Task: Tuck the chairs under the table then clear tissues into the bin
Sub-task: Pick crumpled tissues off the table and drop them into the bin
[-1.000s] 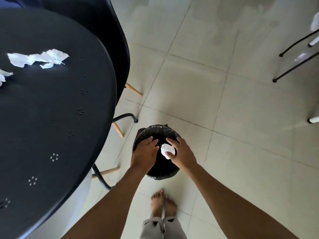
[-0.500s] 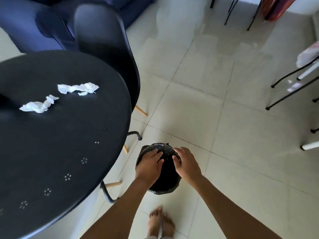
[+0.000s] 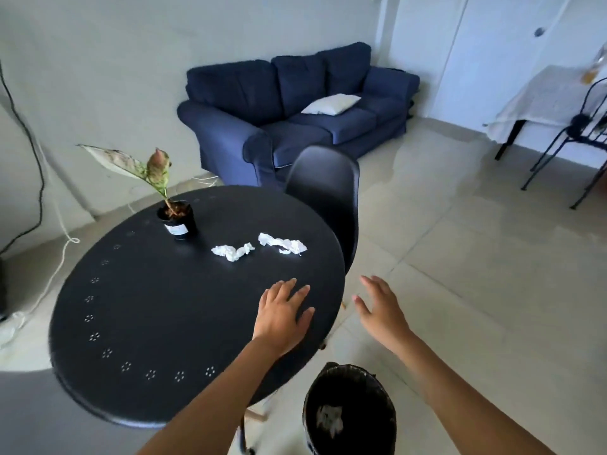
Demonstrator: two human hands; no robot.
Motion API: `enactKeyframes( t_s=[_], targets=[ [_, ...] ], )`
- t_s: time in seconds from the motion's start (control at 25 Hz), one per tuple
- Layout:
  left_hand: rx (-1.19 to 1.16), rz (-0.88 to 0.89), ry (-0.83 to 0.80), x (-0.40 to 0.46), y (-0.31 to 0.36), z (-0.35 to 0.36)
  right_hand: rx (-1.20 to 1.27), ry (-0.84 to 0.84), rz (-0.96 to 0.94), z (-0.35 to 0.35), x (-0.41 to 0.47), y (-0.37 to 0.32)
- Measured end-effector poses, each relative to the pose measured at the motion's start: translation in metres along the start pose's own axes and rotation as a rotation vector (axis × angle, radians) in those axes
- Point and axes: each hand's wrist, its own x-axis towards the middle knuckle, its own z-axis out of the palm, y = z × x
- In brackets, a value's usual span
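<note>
A round black table (image 3: 157,310) fills the left of the view, its top matte and ringed with small flower-shaped perforations near the rim. One black moulded chair (image 3: 328,188) is pushed in at the far right edge, its backrest rising above the tabletop. Behind it stands a dark blue sofa (image 3: 289,110). On the floor at the near right edge of the table sits one black bin (image 3: 349,412), lined with a dark bag; a single crumpled white tissue (image 3: 328,418) lies inside it (blurred, so its shape is unclear).

The left hand (image 3: 282,318) hovers over the near right part of the tabletop, fingers spread and holding nothing. The right hand (image 3: 381,310) is off the table's edge above the floor, likewise spread wide and empty.

One small potted plant (image 3: 177,220) stands on the far side of the table. Two crumpled white tissues remain on the table, side by side to the right of the plant: the left tissue (image 3: 232,251) and the right tissue (image 3: 283,243), each a twisted, elongated wad, just apart from one another.
</note>
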Motion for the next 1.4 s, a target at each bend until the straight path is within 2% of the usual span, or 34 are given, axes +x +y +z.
enactKeyframes(
  t_s=[0.16, 0.32, 0.4, 0.52, 0.72, 0.84, 1.12, 1.4],
  targets=[
    [0.025, -0.148, 0.050, 0.030, -0.067, -0.035, -0.032, -0.089, -0.061, 0.019, 0.054, -0.053],
    [-0.020, -0.343, 0.001, 0.070, -0.124, -0.054, -0.173, -0.261, -0.137, 0.045, 0.120, -0.101],
    [-0.068, -0.397, -0.024, 0.088, -0.145, -0.055, -0.260, -0.278, -0.160, 0.059, 0.151, -0.121],
    [-0.064, -0.380, -0.045, 0.107, -0.163, -0.047, -0.381, -0.202, -0.123, 0.077, 0.180, -0.138],
    [-0.106, -0.288, -0.107, 0.131, -0.179, -0.032, -0.412, -0.197, 0.043, 0.104, 0.198, -0.139],
    [-0.052, -0.202, -0.074, 0.135, -0.175, -0.027, -0.364, -0.134, 0.086, 0.107, 0.198, -0.132],
    [-0.056, -0.142, -0.036, 0.138, -0.137, -0.024, -0.193, -0.050, 0.096, 0.074, 0.164, -0.104],
    [-0.166, 0.051, -0.063, 0.101, -0.008, 0.004, -0.043, 0.043, 0.273, 0.008, 0.063, -0.009]
  ],
)
